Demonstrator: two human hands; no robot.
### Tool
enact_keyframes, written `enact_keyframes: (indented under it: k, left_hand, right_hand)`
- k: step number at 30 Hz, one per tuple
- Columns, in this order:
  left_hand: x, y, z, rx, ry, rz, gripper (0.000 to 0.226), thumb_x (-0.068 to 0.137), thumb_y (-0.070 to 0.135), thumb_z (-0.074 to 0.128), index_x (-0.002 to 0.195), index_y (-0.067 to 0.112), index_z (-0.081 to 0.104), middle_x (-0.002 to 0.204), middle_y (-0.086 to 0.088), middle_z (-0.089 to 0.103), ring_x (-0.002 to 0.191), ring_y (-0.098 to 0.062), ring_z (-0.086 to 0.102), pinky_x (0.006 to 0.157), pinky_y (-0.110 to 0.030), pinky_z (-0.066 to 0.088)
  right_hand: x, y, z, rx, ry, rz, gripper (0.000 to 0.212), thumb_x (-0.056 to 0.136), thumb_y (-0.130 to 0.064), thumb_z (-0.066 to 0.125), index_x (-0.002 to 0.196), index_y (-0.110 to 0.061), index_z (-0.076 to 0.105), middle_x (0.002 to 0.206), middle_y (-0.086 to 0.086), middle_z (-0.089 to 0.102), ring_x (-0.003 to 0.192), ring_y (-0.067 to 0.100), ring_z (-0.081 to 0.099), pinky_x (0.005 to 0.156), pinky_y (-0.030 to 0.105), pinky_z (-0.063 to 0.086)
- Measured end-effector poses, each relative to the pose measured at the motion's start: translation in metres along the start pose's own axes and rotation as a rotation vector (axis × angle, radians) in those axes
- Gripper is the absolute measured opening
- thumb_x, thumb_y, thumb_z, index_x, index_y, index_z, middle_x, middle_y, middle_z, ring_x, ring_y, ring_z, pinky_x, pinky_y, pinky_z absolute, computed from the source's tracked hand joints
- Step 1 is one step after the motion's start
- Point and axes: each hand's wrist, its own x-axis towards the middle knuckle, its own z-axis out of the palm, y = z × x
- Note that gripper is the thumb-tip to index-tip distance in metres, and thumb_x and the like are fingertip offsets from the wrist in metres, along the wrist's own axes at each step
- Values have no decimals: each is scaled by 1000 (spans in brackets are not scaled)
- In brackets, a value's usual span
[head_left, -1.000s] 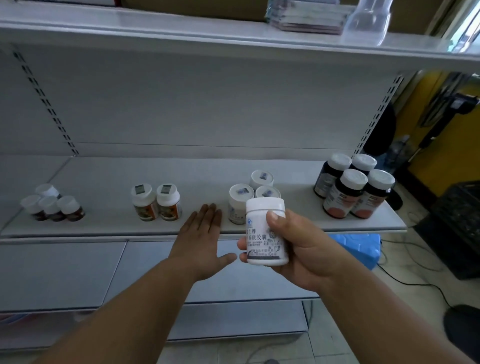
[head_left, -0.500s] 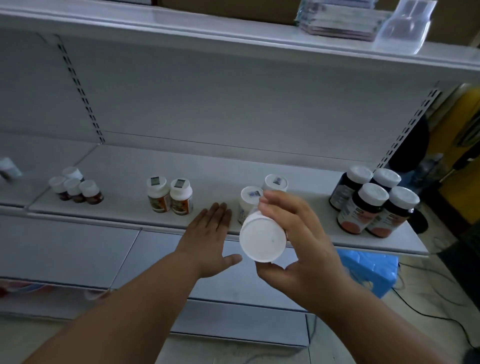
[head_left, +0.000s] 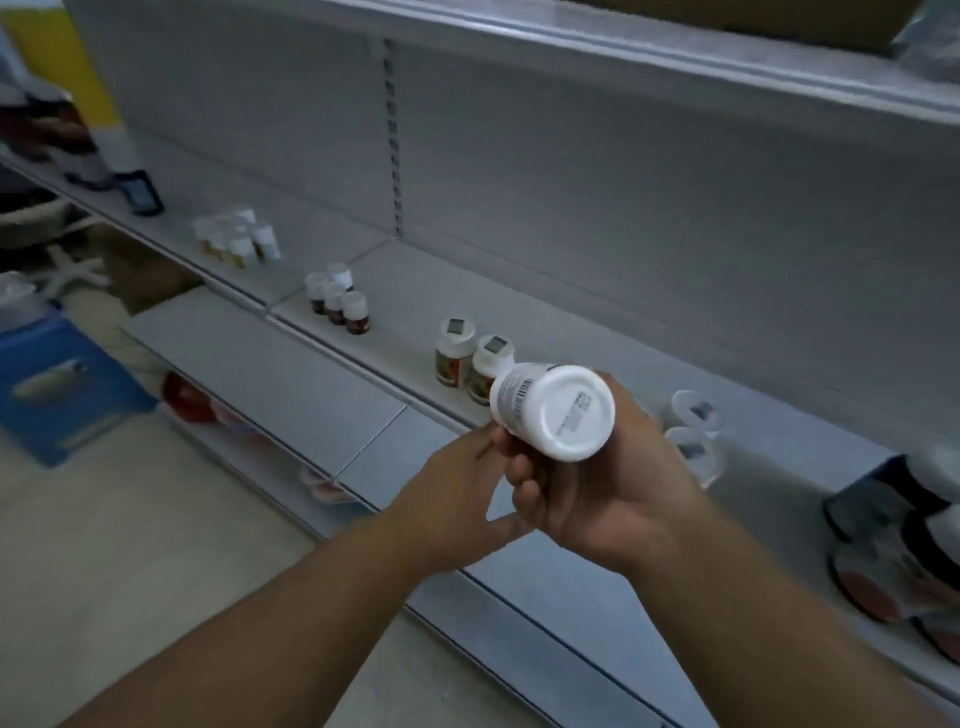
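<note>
Before a grey shelf (head_left: 415, 291), right hand (head_left: 597, 499) fingers grip a white bottle (head_left: 561, 410), hiding fingertips of the flat left hand (head_left: 452, 499).

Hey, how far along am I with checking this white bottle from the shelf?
Done: the white bottle is off the shelf and tipped so its base, with a printed code, faces you. In hand: your right hand grips it, your left hand lies straight-fingered just beside it. Left: it is not yet back on the shelf, where blurred white bottles stand behind your right hand.
</note>
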Motion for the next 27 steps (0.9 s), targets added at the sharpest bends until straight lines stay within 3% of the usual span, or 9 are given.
enact_keyframes:
  k: [4,8,11,13,16,20,24,27]
  left_hand:
    - [-74,-47,-23,53,134,-152,72,83,66,60,146,41,37,148,24,39,136,2,34,114,-30,35]
    - [-141,-98,-75,36,304,-316,66,77,74,47,135,44,46,131,34,43,122,14,38,105,-16,34]
    - [-179,-141,-130,21,430,-452,51,75,71,48,122,54,40,118,40,43,116,20,39,92,-4,30]
    - [-202,-175,-170,7,470,-498,57,74,71,50,127,55,36,123,35,43,118,14,40,92,-8,33]
    - [-233,-226,-227,21,495,-558,69,76,70,56,137,51,32,131,27,43,120,7,41,99,-19,38]
    - [-260,-284,-290,72,512,-644,83,80,68,61,149,41,24,144,22,36,130,2,35,109,-27,35]
    - [-254,-355,-332,87,518,-670,82,80,66,64,148,42,25,144,26,33,128,5,34,107,-21,33]
    - [-233,-420,-360,42,553,-694,75,78,63,68,141,44,33,133,29,40,118,9,39,93,-7,32]
  right_hand:
    - [40,23,35,-41,-93,48,38,83,-45,59,103,-14,68,95,15,61,58,20,57,51,26,46]
    - [89,61,98,-129,-177,1,30,86,-32,58,98,-7,71,89,14,68,63,23,65,53,30,53]
    - [140,99,156,-513,-226,-186,18,87,-18,59,101,-11,67,91,14,72,75,27,70,68,41,55]
    - [175,123,202,-861,-285,-333,31,80,-15,67,110,-22,64,99,7,72,86,23,71,77,40,57]
    - [218,151,276,-1200,-433,-505,51,72,-26,77,117,-32,53,110,-7,63,96,12,67,78,32,59]
    - [263,176,366,-1492,-526,-588,55,70,-33,81,113,-36,47,110,-15,55,97,7,58,77,27,58]
    - [326,197,428,-1624,-572,-587,55,67,-42,83,106,-38,45,107,-19,51,96,8,55,74,30,58]
    - [395,210,468,-1630,-598,-574,54,64,-48,82,103,-37,46,104,-21,50,92,7,55,72,30,58]
